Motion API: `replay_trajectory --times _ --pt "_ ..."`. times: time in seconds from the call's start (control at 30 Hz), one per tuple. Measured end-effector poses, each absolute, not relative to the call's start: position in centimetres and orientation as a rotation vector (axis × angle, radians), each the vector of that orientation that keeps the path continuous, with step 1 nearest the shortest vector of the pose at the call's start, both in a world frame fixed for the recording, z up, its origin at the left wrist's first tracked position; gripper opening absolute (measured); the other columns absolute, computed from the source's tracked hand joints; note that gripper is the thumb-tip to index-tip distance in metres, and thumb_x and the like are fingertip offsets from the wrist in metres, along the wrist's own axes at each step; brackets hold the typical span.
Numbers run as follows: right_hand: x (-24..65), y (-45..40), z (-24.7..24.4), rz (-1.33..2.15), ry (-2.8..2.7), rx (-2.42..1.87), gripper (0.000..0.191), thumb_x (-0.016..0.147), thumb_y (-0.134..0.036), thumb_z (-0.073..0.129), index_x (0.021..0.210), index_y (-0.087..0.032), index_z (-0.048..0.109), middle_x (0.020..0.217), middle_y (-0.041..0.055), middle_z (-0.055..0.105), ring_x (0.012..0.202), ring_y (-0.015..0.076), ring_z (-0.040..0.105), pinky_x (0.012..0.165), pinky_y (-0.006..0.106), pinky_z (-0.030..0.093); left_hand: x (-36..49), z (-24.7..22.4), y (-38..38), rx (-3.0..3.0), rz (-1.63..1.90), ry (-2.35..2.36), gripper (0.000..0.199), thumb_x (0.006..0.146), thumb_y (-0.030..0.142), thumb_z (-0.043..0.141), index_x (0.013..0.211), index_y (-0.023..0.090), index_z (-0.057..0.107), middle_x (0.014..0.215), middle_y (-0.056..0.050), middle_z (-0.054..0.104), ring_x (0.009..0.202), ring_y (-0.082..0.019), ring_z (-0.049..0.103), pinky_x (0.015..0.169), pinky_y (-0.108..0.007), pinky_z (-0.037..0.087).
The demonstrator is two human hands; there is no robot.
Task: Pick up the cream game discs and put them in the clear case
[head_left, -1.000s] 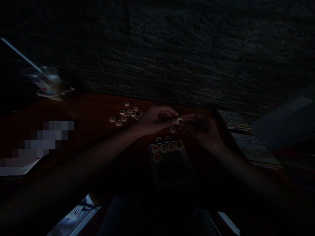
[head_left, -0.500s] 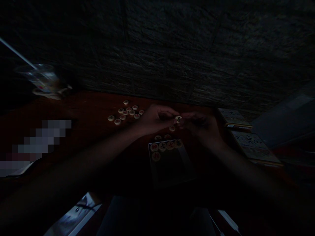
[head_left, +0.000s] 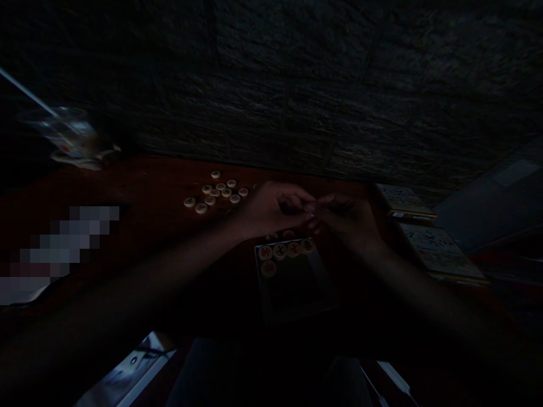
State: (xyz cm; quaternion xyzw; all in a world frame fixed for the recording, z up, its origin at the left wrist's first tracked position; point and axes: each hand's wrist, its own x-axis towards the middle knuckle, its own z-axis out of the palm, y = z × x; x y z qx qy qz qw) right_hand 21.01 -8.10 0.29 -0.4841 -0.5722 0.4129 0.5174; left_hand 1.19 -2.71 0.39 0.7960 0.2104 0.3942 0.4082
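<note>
The left hand (head_left: 275,210) and right hand (head_left: 350,223) meet over the bench (head_left: 156,176), thumbs and fingers pinched together, seemingly on a playing piece that the fingertips cover almost whole. Toward the person from the hands, between the forearms, lies the shallow tray (head_left: 292,291); four round pieces line its far edge, and a fifth sits at the left end, just nearer the person. Its dark floor spreads toward the person from them. Two more pieces (head_left: 289,234) lie just beyond that far edge, on the hands' side. Left of the left hand, loose pieces (head_left: 215,193) form a cluster, and a stretch of bench separates them from the cup (head_left: 63,133) farther left. Beyond the hands, a strip of bench runs up to the wall (head_left: 263,107). Right of the right hand are two boxes (head_left: 439,249), the nearer one's edge just beside the forearm.
</note>
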Motion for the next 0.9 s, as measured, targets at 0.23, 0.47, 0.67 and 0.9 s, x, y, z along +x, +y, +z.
replay_trajectory --times 0.23,0.47,0.67,0.9 --pt "21.18 -8.15 0.14 0.963 -1.418 -1.086 0.037 0.077 -0.056 0.09 0.087 -0.022 0.079 0.079 0.0041 0.081 0.07 0.0193 0.076 0.068 0.033 0.064 1.33 0.14 -2.47 1.926 1.012 0.497 0.026 0.084 0.03 0.084 0.106 0.017 0.079 0.088 -0.007 0.081 0.076 -0.017 0.077 0.069 -0.026 0.059" --pt "21.2 -8.21 0.17 0.972 -1.392 -1.047 0.039 0.069 -0.052 0.096 0.091 -0.024 0.08 0.081 0.0025 0.081 0.073 0.0208 0.076 0.074 0.037 0.064 1.38 0.52 -2.56 1.81 1.025 0.489 0.021 0.089 0.031 0.081 0.103 0.016 0.076 0.088 -0.007 0.082 0.072 -0.014 0.075 0.066 -0.025 0.058" --pt "21.11 -8.4 0.06 0.998 -1.402 -1.046 0.042 0.068 -0.051 0.096 0.095 -0.025 0.078 0.09 0.0042 0.083 0.078 0.0225 0.078 0.077 0.04 0.066 1.62 0.46 -2.67 1.773 1.049 0.505 0.019 0.09 0.034 0.081 0.098 0.017 0.077 0.08 -0.005 0.08 0.063 -0.012 0.071 0.057 -0.022 0.054" --pt "20.78 -8.56 0.55 0.987 -1.366 -1.058 0.038 0.069 -0.049 0.096 0.089 -0.022 0.078 0.081 0.0033 0.081 0.071 0.019 0.076 0.071 0.033 0.064 1.55 0.48 -2.7 1.793 1.054 0.505 0.02 0.093 0.034 0.078 0.1 0.016 0.081 0.081 -0.006 0.081 0.061 -0.012 0.071 0.056 -0.022 0.054"
